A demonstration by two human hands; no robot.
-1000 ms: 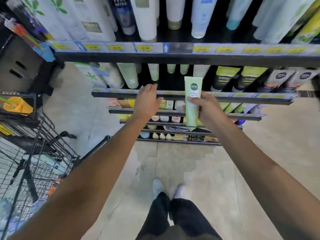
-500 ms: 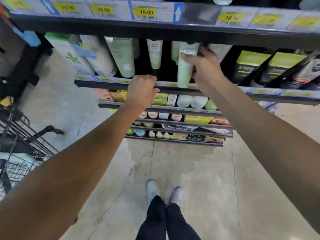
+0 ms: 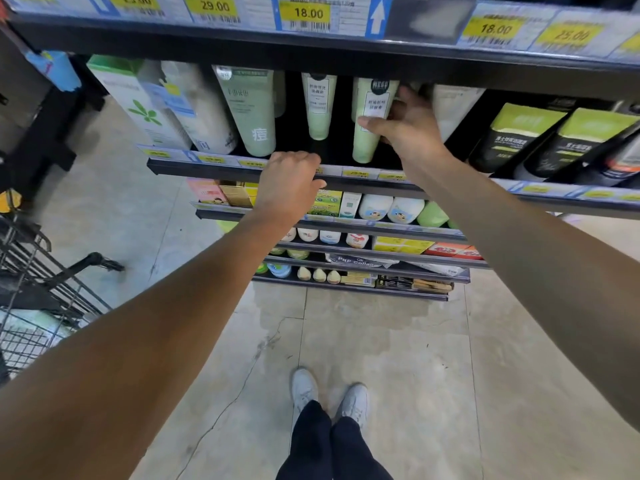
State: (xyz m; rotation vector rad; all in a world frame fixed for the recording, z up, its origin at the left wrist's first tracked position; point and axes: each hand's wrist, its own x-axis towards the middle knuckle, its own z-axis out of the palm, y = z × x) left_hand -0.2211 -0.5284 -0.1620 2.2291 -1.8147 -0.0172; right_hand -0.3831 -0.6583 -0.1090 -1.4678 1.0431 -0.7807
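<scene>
Fingers [image 3: 405, 98] of the right hand [image 3: 412, 129] curl round the smooth pale-green tube [image 3: 363, 143], thumb pinching across its white label. Tube's upright, cap end down, in the black shelf [image 3: 337, 157] beside a slimmer matching tube [image 3: 318, 109]. Left hand [image 3: 291, 181] hooks pressed-together fingers over the glossy price rail [image 3: 207, 168]. Black wire cart [image 3: 31, 271] far left.

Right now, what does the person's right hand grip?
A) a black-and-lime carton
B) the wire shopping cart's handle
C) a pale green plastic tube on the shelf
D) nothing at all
C: the right hand has its thumb and fingers curled round the pale green plastic tube standing on the shelf, while the left hand holds the black shelf edge.
</scene>
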